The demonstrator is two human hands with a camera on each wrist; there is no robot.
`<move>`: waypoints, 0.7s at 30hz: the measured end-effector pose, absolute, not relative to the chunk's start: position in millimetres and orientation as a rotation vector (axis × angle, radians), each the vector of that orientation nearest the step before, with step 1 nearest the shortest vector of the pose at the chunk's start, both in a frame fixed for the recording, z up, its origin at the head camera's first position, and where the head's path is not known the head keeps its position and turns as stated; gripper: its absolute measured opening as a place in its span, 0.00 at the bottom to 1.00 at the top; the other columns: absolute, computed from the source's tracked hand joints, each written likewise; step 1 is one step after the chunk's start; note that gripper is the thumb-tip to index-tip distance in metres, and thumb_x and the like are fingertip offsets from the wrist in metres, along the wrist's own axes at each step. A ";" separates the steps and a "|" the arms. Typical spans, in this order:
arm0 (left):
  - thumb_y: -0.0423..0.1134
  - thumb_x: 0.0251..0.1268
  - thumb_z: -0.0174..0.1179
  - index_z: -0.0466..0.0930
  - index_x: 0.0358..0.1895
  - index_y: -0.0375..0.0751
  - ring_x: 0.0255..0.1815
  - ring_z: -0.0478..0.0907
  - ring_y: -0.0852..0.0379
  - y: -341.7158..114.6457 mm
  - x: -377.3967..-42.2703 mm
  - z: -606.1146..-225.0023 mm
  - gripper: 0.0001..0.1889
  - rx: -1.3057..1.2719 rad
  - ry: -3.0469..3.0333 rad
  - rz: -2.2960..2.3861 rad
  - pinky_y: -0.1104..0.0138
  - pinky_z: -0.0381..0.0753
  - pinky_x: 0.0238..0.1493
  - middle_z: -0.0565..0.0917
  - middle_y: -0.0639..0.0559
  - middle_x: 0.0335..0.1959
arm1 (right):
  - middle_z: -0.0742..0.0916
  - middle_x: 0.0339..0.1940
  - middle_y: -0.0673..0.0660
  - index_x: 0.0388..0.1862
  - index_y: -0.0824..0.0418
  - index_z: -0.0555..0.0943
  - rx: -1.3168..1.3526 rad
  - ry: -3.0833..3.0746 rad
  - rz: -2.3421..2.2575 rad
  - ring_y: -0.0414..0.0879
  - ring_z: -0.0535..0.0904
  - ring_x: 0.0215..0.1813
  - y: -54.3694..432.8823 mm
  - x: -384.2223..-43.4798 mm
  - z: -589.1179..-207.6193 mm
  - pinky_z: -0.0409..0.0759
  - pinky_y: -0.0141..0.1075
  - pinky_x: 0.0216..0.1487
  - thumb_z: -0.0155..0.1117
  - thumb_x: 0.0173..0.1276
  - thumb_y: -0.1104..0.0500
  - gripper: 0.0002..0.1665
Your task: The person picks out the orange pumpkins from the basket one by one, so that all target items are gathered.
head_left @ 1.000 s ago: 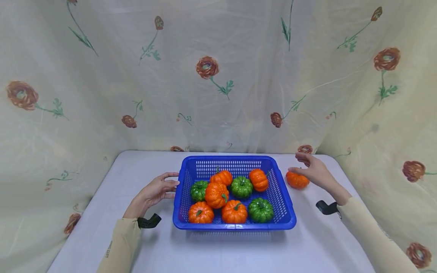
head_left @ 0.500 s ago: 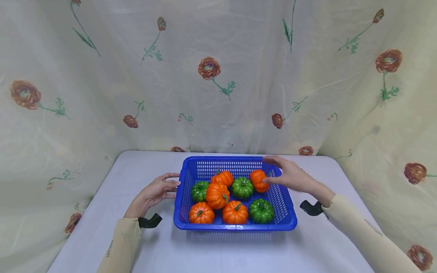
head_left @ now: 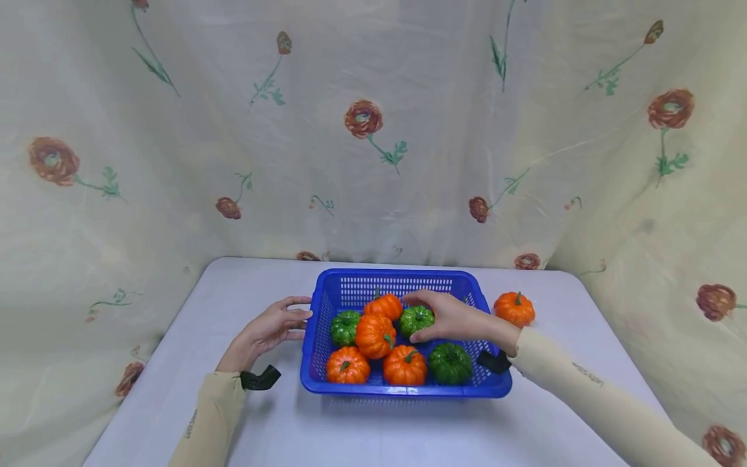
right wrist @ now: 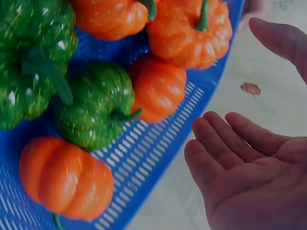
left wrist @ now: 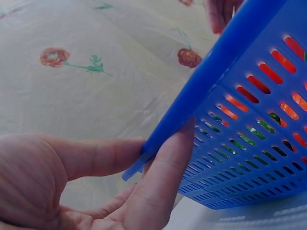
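Seemingly for steadiness, the left hand (head_left: 271,329) pinches the perforated basket (head_left: 408,390), lower centre, by its rim.
Above a green pumpkin (head_left: 415,320) inside, the right hand (head_left: 452,316) has a wide, empty grip, perhaps suiting its roundness.

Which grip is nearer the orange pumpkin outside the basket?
Right: the right grip is over the blue basket, left of that orange pumpkin; the left grip is across the basket, holding its left rim.

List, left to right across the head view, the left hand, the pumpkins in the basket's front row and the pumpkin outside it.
Left hand, front-left orange pumpkin, front-middle orange pumpkin, front-right green pumpkin, loose orange pumpkin.
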State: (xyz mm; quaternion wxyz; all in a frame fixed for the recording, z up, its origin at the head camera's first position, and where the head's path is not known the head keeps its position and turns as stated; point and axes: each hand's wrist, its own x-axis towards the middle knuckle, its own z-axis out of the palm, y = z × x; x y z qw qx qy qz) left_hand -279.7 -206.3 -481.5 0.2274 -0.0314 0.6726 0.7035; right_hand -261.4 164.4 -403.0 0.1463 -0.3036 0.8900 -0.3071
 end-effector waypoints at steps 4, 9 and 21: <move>0.38 0.67 0.59 0.58 0.70 0.41 0.46 0.81 0.51 -205.8 -279.8 -481.5 0.31 -0.093 1.852 1.938 0.58 0.85 0.47 0.79 0.42 0.52 | 0.76 0.65 0.63 0.69 0.66 0.66 -0.897 2.523 -0.883 0.59 0.71 0.67 156.0 -263.3 -411.5 0.69 0.55 0.68 0.75 0.55 0.49 0.47; 0.39 0.67 0.60 0.58 0.70 0.41 0.46 0.81 0.51 -206.1 -281.1 -480.1 0.31 -0.091 1.851 1.939 0.58 0.85 0.47 0.79 0.42 0.52 | 0.73 0.69 0.62 0.71 0.64 0.64 -0.957 2.478 -0.828 0.59 0.68 0.69 145.3 -266.8 -416.7 0.67 0.54 0.70 0.75 0.55 0.51 0.48; 0.36 0.69 0.56 0.58 0.70 0.40 0.43 0.82 0.53 -206.2 -280.3 -482.7 0.29 -0.059 1.819 1.956 0.59 0.86 0.46 0.81 0.45 0.47 | 0.70 0.70 0.57 0.74 0.59 0.58 -1.016 2.399 -0.707 0.51 0.70 0.68 124.0 -274.1 -428.8 0.70 0.47 0.69 0.76 0.54 0.56 0.52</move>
